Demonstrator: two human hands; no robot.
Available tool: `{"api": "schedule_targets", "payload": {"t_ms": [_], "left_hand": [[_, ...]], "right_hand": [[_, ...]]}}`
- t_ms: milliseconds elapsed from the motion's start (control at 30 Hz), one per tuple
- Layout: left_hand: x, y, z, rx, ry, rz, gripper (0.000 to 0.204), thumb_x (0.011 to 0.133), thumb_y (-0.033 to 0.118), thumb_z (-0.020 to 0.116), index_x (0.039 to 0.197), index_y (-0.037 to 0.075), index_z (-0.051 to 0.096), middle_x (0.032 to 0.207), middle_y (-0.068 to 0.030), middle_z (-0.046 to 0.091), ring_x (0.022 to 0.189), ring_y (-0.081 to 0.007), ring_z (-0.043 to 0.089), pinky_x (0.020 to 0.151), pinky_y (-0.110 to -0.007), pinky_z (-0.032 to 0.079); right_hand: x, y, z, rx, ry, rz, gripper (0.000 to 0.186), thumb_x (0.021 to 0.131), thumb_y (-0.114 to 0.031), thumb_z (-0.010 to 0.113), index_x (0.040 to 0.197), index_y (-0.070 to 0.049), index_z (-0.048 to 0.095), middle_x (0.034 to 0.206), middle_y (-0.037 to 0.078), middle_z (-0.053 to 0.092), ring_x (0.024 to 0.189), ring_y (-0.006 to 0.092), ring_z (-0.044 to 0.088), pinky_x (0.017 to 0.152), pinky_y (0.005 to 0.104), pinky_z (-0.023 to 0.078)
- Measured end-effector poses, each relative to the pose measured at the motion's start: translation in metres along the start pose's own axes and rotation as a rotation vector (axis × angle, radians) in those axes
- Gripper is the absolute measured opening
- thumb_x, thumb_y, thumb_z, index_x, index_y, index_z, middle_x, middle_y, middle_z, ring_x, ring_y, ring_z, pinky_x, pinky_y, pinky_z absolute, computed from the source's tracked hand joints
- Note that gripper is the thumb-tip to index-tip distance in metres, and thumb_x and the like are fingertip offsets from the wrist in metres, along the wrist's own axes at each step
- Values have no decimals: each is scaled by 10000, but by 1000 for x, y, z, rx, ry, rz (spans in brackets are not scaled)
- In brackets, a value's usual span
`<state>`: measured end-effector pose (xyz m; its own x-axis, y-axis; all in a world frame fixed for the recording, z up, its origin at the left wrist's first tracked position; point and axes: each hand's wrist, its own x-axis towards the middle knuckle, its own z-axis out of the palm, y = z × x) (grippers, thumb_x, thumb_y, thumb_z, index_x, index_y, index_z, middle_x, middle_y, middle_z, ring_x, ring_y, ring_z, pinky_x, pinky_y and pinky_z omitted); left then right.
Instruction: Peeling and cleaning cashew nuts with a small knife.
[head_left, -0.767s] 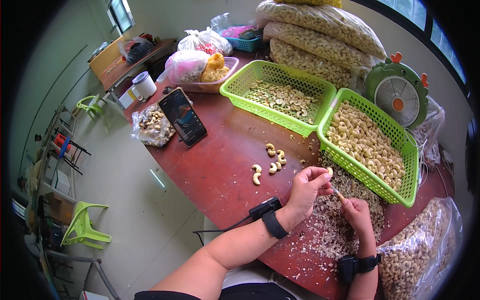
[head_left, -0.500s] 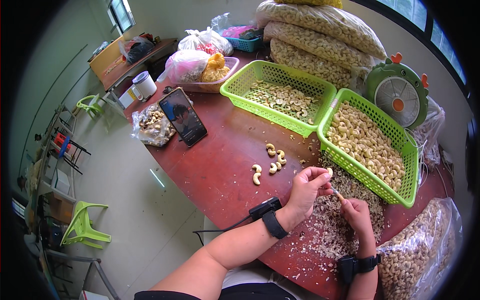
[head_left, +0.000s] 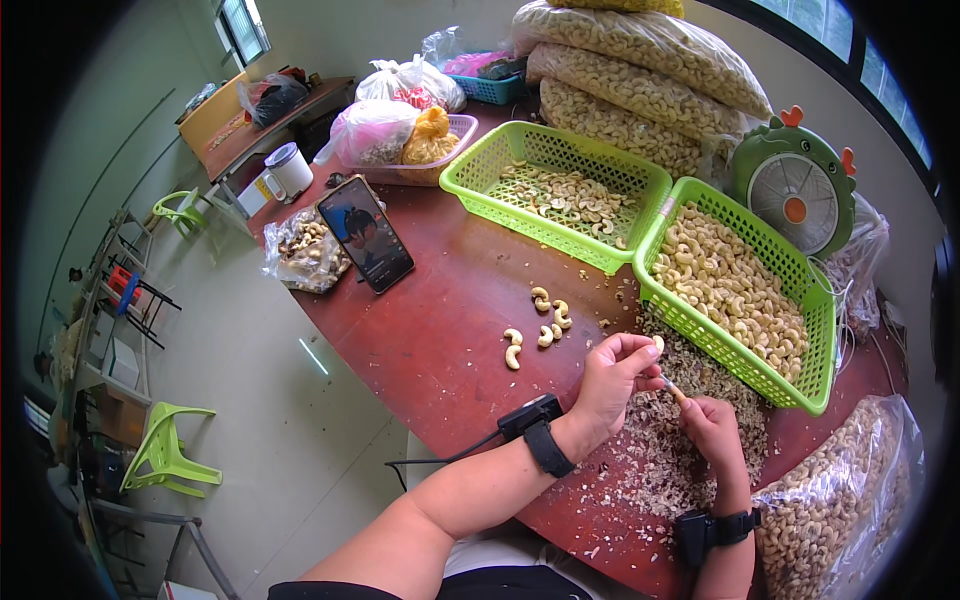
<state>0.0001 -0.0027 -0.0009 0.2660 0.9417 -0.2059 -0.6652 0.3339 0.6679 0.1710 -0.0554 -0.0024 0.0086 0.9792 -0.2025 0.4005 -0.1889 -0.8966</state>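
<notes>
Between its thumb and fingers my left hand pinches a pale cashew nut. My right hand is closed round the handle of a small knife, whose tip points up at the left fingers; most of its blade is hidden. Both hands are over a heap of brown skin flakes spread on the red table. To the left of the hands, several cashews lie loose on the tabletop. Just beyond the hands stands a green basket full of cashews.
A second green basket holds fewer cashew pieces. Behind stand stacked sacks of nuts and a green fan. A phone leans beside a bag of nuts. Another clear bag of cashews sits at the near right.
The knife tip and fingers have shifted only very slightly. Both hands stay in place, holding the same cashew nut and knife.
</notes>
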Motion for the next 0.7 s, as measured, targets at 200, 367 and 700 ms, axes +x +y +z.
{"api": "schedule_targets", "payload": {"t_ms": [200,367,700], "left_hand": [[0,-1,-2,-9,7,4,121,785,52,577,887,22,520,796,-44,550,678,-113,553,595,-253,520],[2,-4,-5,0,-19,53,151,762,-3,583,895,6,514,802,-57,557,695,-125,565,637,-264,519],[0,0,-1,-17,-37,85,184,757,-41,565,929,-17,504,877,-107,570,787,-190,584,723,-299,509]], "right_hand": [[0,0,1,4,-3,4,324,838,-225,515,581,-29,533,473,-45,426,420,33,354,387,206,257],[0,3,1,-2,-1,-8,330,839,-230,510,579,-28,529,478,-42,429,433,39,361,398,212,270],[1,1,0,-48,-4,-18,352,835,-258,515,578,-17,509,477,-26,421,450,54,363,410,239,294]]}}
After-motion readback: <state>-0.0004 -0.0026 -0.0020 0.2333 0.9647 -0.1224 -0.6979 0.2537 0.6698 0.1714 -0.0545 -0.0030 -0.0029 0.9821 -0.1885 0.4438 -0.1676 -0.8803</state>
